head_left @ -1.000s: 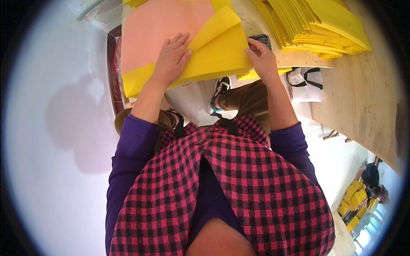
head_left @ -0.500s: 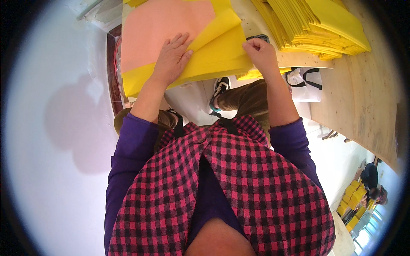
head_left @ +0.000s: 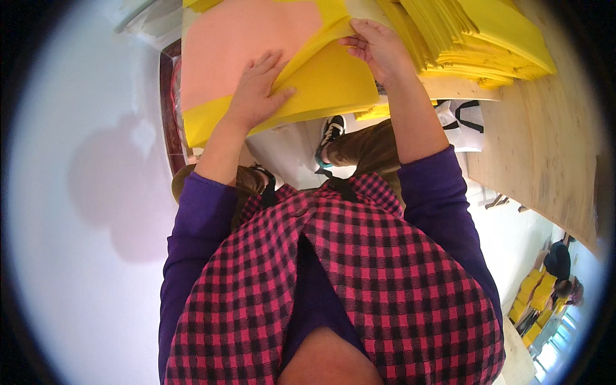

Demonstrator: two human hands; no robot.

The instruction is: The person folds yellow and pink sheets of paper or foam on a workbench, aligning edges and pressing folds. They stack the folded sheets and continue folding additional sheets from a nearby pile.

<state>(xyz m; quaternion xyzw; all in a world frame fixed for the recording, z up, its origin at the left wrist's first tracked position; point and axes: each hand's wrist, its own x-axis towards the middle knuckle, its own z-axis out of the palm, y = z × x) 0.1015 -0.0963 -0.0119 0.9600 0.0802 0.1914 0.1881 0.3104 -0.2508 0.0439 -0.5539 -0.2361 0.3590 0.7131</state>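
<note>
My left hand (head_left: pixel 258 90) lies flat, fingers spread, on a yellow folded sheet (head_left: pixel 327 83) at the near edge of a wooden table (head_left: pixel 552 135). Under that hand's fingertips the sheet meets a salmon-pink sheet (head_left: pixel 237 45) lying on top of it. My right hand (head_left: pixel 378 48) pinches the lifted upper flap of the yellow sheet (head_left: pixel 321 38) near its right corner and holds it raised off the layer below.
A tall stack of yellow sheets (head_left: pixel 475 38) fills the table's far right. A white bag with black handles (head_left: pixel 459 122) hangs below the table edge. My shoe (head_left: pixel 330 131) and brown trouser leg show beneath. Another person (head_left: pixel 558 269) sits far off at lower right.
My right hand has moved up and away along the yellow sheet's right side and now lifts its upper flap. The dark object it touched earlier is hidden. My left hand stays put.
</note>
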